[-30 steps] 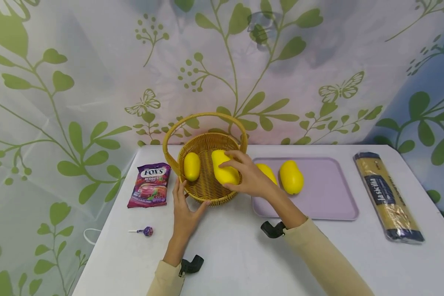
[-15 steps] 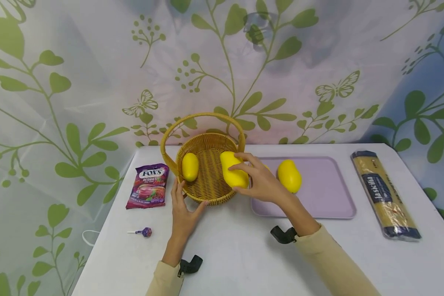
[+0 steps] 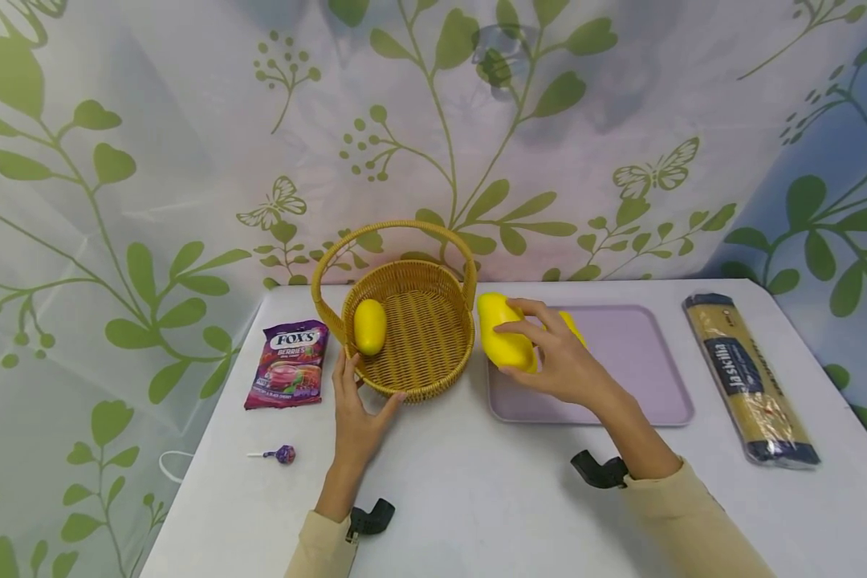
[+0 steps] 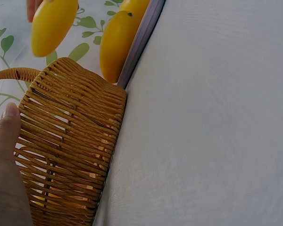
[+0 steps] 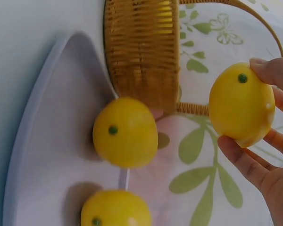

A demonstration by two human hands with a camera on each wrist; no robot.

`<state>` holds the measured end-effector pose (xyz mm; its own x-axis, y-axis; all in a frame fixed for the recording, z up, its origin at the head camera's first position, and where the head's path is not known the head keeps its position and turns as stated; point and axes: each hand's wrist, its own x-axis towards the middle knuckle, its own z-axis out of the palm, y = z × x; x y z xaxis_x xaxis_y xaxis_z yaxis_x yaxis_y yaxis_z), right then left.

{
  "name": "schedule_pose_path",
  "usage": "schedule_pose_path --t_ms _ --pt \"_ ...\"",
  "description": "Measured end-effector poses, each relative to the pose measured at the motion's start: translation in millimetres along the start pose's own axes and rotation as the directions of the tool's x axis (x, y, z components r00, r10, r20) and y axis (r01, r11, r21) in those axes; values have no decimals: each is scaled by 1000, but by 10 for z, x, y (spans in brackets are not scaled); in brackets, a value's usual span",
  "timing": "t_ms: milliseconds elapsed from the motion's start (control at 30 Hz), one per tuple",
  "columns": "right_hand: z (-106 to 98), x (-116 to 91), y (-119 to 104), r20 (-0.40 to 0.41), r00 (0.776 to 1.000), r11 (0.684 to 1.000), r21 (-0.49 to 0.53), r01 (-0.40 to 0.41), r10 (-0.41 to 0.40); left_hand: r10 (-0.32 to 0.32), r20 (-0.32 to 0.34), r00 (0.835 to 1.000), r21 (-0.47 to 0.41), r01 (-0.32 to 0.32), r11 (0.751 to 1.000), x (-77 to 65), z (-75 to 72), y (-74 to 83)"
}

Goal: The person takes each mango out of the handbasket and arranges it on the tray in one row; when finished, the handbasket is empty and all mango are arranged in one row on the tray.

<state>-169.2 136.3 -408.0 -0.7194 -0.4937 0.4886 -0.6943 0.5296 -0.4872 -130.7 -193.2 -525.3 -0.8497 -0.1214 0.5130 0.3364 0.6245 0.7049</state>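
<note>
Here, basket (image 3: pixel 415 341) between candy bag (image 3: pixel 286 365) and tray (image 3: pixel 636 361).

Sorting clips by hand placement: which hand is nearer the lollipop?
Left. The left hand is to the right of the lollipop, touching the basket; the right hand is farther right, past the basket, holding a yellow mango.

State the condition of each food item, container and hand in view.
Held mango, lifted in the right hand.
Right hand, fingers curled round it.
Wicker basket, upright, handle raised.
Basket mango, lying down.
Left hand, resting against the basket's near left side.
Purple tray, lying flat.
Two tray mangoes, resting apart.
Fox's Berries bag, lying flat, no opening visible.
Lollipop, wrapped, lying on its side.
Pasta packet, lying flat, no opening visible.
</note>
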Motion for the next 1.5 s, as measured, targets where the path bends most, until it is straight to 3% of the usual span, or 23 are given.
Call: schedule_pose_path --t_ms 433,633,900,1167,1500 --pt "-392 -236 413 -81 997 993 -118 -28 18 5 -7 1000 -1 -5 1000 -6 -2 -13" --pt "-494 -351 550 -97 991 985 -140 -106 93 9 -7 1000 8 -9 1000 -9 2 -23" --pt "-571 -494 726 -82 965 959 -124 -256 247 16 -11 1000 8 -16 1000 -5 5 -31" --pt "-610 -640 941 -94 945 936 -139 -324 313 23 -11 1000 15 -23 1000 4 11 -27" --pt "-560 -769 1045 -21 916 911 -99 -400 400 22 -10 1000 12 -22 1000 2 13 -11"
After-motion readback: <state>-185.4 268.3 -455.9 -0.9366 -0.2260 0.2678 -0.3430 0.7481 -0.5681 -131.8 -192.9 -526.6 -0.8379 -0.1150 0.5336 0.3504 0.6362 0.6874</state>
